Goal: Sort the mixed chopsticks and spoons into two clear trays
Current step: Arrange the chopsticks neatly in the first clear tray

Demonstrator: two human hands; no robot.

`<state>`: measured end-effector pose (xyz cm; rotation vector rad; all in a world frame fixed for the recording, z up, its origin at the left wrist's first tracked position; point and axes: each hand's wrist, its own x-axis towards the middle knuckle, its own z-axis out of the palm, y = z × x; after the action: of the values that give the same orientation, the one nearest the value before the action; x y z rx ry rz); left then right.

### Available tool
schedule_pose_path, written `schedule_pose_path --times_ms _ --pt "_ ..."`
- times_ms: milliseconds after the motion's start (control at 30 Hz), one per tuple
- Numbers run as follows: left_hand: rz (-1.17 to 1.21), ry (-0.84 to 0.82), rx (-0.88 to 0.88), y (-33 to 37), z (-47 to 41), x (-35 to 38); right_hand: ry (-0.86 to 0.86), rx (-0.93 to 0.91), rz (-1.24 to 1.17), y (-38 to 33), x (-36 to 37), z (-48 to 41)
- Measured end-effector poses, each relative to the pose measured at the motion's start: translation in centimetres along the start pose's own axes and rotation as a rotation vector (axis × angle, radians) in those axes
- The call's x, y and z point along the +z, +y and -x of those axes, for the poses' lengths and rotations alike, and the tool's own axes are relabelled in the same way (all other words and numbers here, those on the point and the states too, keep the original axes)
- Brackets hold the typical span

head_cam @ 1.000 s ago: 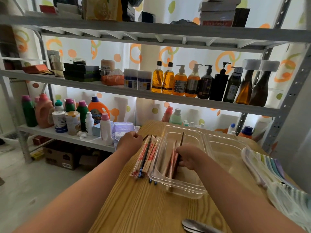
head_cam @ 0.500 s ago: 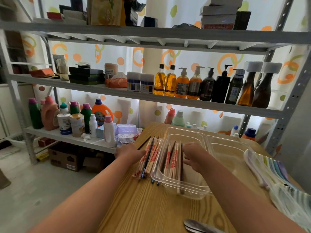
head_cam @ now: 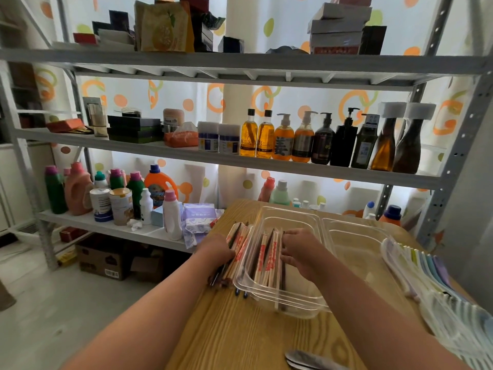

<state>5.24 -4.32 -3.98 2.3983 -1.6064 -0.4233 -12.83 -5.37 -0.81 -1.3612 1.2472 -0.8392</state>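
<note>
The right grip (head_cam: 301,252) is lowered into the left tray (head_cam: 298,305), its fingers spread and laid lightly bent across the sorted chopsticks (head_cam: 266,263), which lie lengthwise along the tray floor; nothing is pinched there. The left grip (head_cam: 217,253) is curled down over the loose chopsticks (head_cam: 237,237), a bundle lying on the surface (head_cam: 240,337) just beside the tray's left wall; whether the thumb is closed beneath the bundle cannot be told. The step in hand is judged to be the settling of one batch while the next is gathered. It is done well if the sorted sticks are pressed flat and parallel against one wall, so that room is kept for more, and if the loose bundle is squared at its ends before it is lifted, since thin wrapped sticks are likely to fan out and slip. The right tray (head_cam: 354,228), touching the first, appears to hold nothing, so the spoons are judged unsorted: metal spoons (head_cam: 306,360) lie at the near edge, and what seem to be pastel spoons (head_cam: 424,265) are fanned along the right.
</note>
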Motion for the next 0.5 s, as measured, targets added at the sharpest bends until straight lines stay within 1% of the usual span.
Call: schedule_pose_path --times_ms 233,500 --pt "-0.033 -0.092 0.000 0.4 0.0 -1.0 -0.026 0.003 -0.037 -0.2 -0.3 1.0" --pt "-0.031 -0.112 -0.014 0.8 0.3 -1.5 -0.039 -0.006 -0.040 -0.3 -0.3 1.4"
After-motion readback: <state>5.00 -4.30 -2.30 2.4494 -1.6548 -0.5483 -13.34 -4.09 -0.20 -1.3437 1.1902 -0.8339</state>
